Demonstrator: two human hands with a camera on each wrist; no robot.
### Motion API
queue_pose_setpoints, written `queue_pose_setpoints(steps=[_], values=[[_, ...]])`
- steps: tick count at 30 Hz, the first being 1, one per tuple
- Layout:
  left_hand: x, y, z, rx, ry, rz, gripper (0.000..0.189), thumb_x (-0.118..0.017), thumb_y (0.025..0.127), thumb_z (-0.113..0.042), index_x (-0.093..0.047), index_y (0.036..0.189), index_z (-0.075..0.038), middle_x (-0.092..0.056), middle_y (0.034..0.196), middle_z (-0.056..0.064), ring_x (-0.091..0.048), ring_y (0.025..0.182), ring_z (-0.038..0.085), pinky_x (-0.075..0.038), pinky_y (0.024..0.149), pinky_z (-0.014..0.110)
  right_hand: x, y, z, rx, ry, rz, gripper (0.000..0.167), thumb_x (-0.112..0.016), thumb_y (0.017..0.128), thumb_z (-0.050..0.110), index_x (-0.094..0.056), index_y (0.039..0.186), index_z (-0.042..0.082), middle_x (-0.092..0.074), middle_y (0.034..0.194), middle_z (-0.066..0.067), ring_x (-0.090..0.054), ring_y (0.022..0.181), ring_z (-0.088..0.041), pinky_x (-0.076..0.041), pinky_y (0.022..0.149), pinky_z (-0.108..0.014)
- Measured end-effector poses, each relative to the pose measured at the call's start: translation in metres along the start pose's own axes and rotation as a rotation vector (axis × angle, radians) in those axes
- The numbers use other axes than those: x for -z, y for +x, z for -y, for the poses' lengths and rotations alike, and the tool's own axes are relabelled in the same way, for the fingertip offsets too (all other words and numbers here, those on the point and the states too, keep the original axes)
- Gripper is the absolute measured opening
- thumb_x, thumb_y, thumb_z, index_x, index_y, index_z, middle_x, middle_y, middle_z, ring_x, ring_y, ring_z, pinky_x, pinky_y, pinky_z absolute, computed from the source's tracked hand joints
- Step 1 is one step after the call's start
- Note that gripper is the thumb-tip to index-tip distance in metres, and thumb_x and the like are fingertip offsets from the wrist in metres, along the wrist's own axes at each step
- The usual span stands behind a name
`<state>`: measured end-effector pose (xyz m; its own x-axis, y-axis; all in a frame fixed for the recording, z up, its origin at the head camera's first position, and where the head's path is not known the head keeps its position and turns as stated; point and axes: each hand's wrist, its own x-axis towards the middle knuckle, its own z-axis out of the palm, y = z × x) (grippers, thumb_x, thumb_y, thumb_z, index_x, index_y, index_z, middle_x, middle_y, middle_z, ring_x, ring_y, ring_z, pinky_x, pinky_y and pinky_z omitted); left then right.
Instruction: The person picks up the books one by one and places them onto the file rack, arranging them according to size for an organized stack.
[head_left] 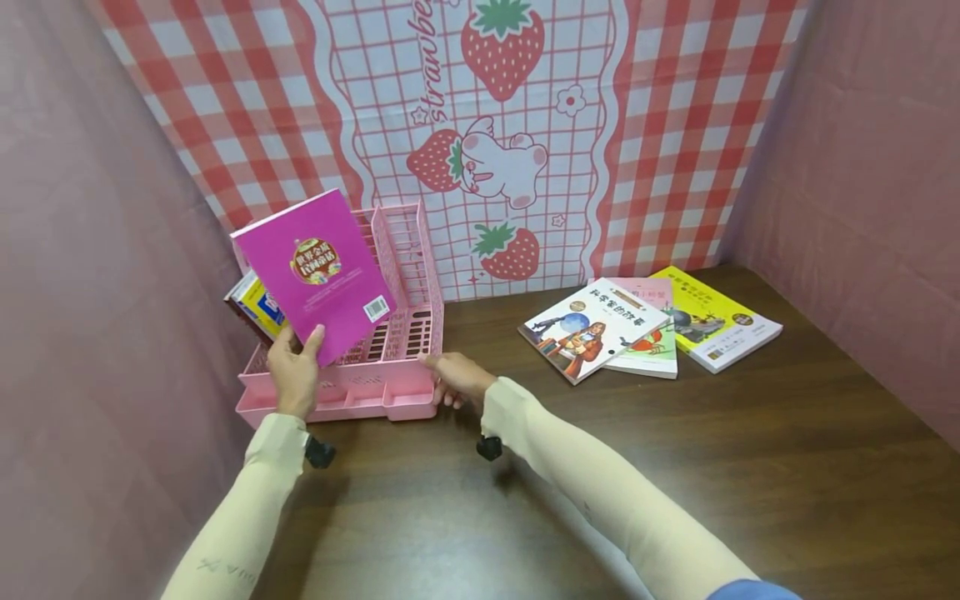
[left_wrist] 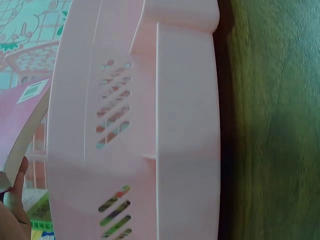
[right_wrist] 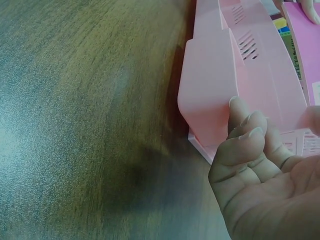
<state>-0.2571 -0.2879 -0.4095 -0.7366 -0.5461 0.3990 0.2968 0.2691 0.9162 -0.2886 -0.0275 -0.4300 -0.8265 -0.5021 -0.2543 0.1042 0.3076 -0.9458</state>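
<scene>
My left hand (head_left: 296, 367) grips the lower edge of a magenta book (head_left: 315, 275), thumb on its back cover with the barcode. The book is tilted above the left part of a pink desktop book rack (head_left: 408, 373). My right hand (head_left: 461, 379) holds the rack's front right corner; in the right wrist view its fingers (right_wrist: 245, 142) are curled beside the corner and the thumb lies at the rim. Behind the magenta book, other books (head_left: 258, 302) stand in the rack's left end, mostly hidden.
On the brown wooden table (head_left: 600, 467), to the right, lie a white picture book (head_left: 588, 329), a pink and green book (head_left: 654, 354) partly under it, and a yellow book (head_left: 716, 321). A strawberry-print cloth (head_left: 510, 175) hangs behind, with pink curtains on both sides.
</scene>
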Motion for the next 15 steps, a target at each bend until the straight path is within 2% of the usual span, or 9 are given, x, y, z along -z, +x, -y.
queue_pose_setpoints(steps=[5,9,15], values=[[0.008,0.002,0.001,0.017,0.020,-0.050,0.038,-0.072,0.098,-0.019,-0.065,0.128,0.005,-0.068,0.100,-0.006,-0.064,0.088,0.006,-0.054,0.078,0.018,0.000,0.000,0.000,0.004,0.003,0.000,0.057,-0.047,0.107,0.045,-0.058,0.110,-0.011,-0.067,0.068,-0.014,-0.047,0.048,-0.012,-0.038,0.043,-0.025],[0.013,0.001,0.002,0.020,0.008,-0.091,0.036,-0.072,0.098,-0.018,-0.065,0.125,0.006,-0.066,0.096,-0.008,-0.063,0.088,0.008,-0.053,0.077,0.019,0.001,0.000,0.000,0.005,0.006,0.004,0.054,-0.047,0.107,0.044,-0.057,0.107,-0.009,-0.066,0.067,-0.014,-0.047,0.047,-0.012,-0.037,0.043,-0.025],[0.021,0.003,0.007,-0.006,0.040,-0.134,0.032,-0.073,0.097,-0.016,-0.066,0.118,0.007,-0.063,0.089,-0.011,-0.060,0.083,0.007,-0.051,0.074,0.019,0.001,0.000,-0.001,0.005,0.016,0.015,0.055,-0.047,0.107,0.043,-0.055,0.111,-0.011,-0.064,0.066,-0.012,-0.046,0.048,-0.011,-0.036,0.043,-0.024]])
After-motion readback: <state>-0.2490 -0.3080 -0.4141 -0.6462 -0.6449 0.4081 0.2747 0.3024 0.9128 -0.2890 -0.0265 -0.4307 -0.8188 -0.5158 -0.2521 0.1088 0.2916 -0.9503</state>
